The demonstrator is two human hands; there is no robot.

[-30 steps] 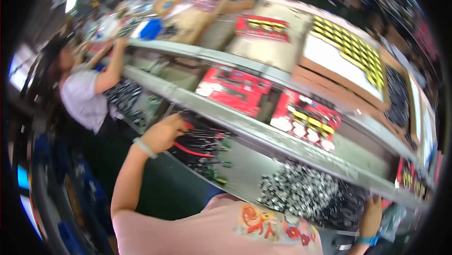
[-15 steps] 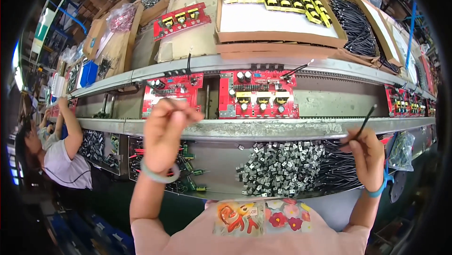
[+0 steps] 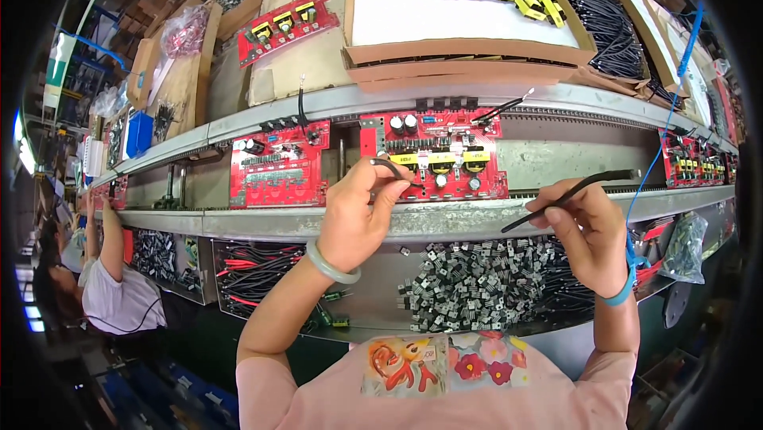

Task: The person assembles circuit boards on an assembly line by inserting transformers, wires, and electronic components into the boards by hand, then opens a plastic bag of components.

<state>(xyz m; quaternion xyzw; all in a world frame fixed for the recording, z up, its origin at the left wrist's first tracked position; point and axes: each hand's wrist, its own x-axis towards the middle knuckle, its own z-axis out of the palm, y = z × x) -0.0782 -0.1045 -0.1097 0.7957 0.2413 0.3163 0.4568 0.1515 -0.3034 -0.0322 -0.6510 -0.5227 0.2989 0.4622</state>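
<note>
My left hand point(image 3: 350, 223) pinches a short black wire point(image 3: 387, 164) over the near-left corner of a red circuit board point(image 3: 369, 141). Fingers hide part of that wire, and I cannot tell whether its end touches the board. Yellow-topped transformers point(image 3: 439, 163), white-topped capacitors and black parts stand on this board; a black wire point(image 3: 501, 110) sticks up from its far right. In my right hand point(image 3: 592, 227) is a longer black wire point(image 3: 608, 176), gripped between thumb and fingers above the near rail. Left of the first board lies another red circuit board point(image 3: 278, 180).
Below the near rail point(image 3: 445, 223), trays hold loose transistors point(image 3: 477, 287), black wires point(image 3: 564, 283) and red-and-black wires point(image 3: 254, 271). Beyond the far rail stand a carton of transformers point(image 3: 469, 56) and a box of wires point(image 3: 600, 25). A co-worker point(image 3: 119, 291) sits at left.
My left hand has moved right, from over the left board to the transformer board. My right hand has come left and up, its wire now lying flatter. The boards have shifted slightly in view.
</note>
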